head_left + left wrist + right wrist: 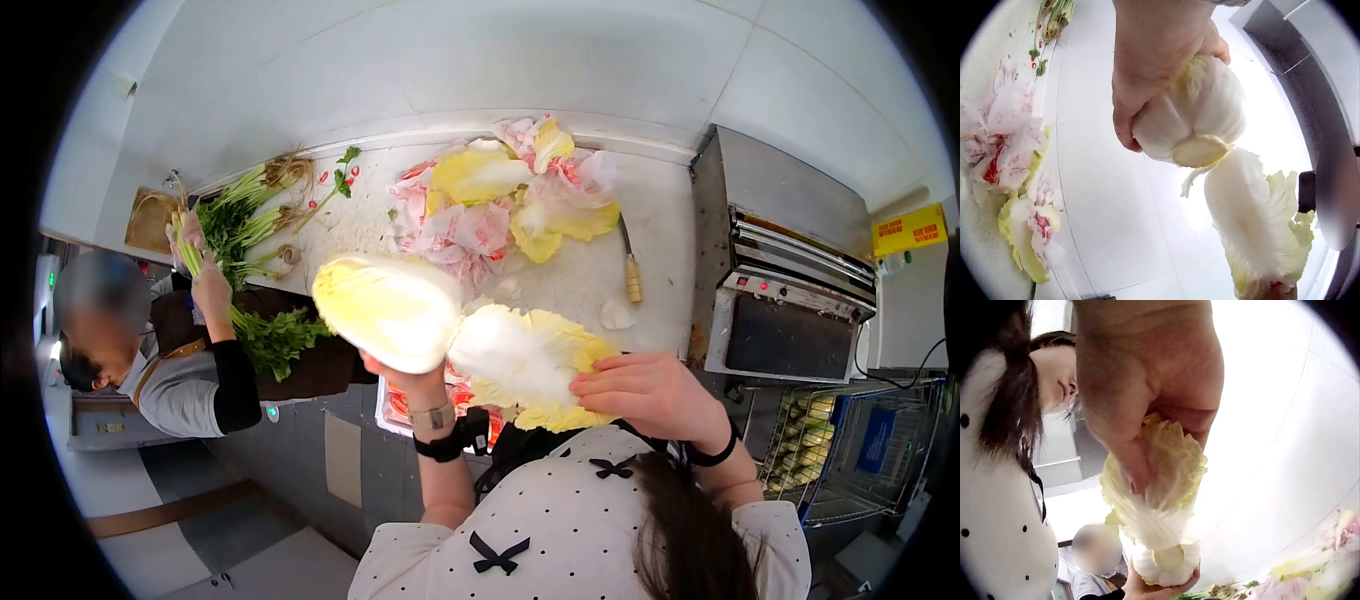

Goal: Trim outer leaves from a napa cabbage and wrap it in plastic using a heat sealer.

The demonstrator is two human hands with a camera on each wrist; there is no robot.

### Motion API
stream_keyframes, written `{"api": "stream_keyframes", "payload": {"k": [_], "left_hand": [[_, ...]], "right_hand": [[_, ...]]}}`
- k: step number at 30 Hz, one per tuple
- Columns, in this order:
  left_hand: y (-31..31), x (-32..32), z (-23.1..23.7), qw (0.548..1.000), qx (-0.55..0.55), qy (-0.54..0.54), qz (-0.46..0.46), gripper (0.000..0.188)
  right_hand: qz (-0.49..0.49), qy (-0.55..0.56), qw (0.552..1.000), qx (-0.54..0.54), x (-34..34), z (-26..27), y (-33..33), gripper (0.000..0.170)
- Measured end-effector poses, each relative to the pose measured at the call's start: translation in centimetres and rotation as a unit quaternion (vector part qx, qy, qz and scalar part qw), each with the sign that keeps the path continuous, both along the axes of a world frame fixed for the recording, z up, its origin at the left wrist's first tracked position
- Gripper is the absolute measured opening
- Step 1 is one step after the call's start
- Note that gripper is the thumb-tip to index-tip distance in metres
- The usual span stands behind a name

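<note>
A pale cabbage head (385,310) rests in my left hand (413,378), held up in front of the body; in the left wrist view the fingers of that hand (1160,56) curl round the cabbage (1200,112). One large leaf (530,360) stands out from the cabbage's base and meets it there. My right hand (645,395) pinches the leaf's outer, yellow end, and in the right wrist view its thumb (1135,465) lies on the leaf (1166,487). Whether the leaf is still joined at the base I cannot tell.
Crumpled pink-and-white wrapping (465,235) and loose yellow leaves (480,175) lie on the counter (370,215). A wooden-handled knife (633,275) lies right of them, beside a metal appliance (790,290). Another person (185,370) holds green stalks at left. A wire cart (860,440) stands at right.
</note>
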State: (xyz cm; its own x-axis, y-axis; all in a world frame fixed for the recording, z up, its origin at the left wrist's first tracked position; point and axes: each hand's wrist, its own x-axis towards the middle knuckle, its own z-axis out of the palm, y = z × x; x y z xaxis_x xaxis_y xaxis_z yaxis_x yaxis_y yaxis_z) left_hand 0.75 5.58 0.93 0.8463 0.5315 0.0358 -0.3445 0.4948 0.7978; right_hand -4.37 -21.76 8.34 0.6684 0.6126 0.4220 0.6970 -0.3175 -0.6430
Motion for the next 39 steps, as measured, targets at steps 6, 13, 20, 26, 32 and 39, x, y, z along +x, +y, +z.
{"api": "stream_keyframes", "payload": {"k": [6,13,20,26,32,39], "left_hand": [[1.6,-1.4,0.7,0.996,-0.072,-0.042,0.031,0.07],[9.0,-3.3,-0.3,0.989,-0.055,-0.115,0.074,0.077],[8.0,-5.2,0.3,0.994,-0.095,-0.036,0.043,0.072],[6.3,-5.1,-1.2,0.995,-0.098,0.031,0.017,0.074],[4.8,-4.4,-1.8,0.988,-0.14,0.013,-0.059,0.072],[2.3,-3.7,-0.4,0.977,-0.044,0.059,-0.199,0.073]], "right_hand": [[0.001,0.008,0.999,0.039,-0.5,-0.4,0.8,0.026],[-0.149,0.246,0.958,-0.017,-1.0,-1.8,-2.3,0.022],[-0.16,0.496,0.834,0.184,4.8,-7.4,0.2,0.033],[-0.103,0.443,0.839,0.3,15.8,-11.1,3.7,0.057],[-0.363,0.179,0.913,0.061,17.4,-18.9,4.4,0.06],[0.026,0.431,0.872,0.229,6.8,-5.7,8.3,0.07]]}}
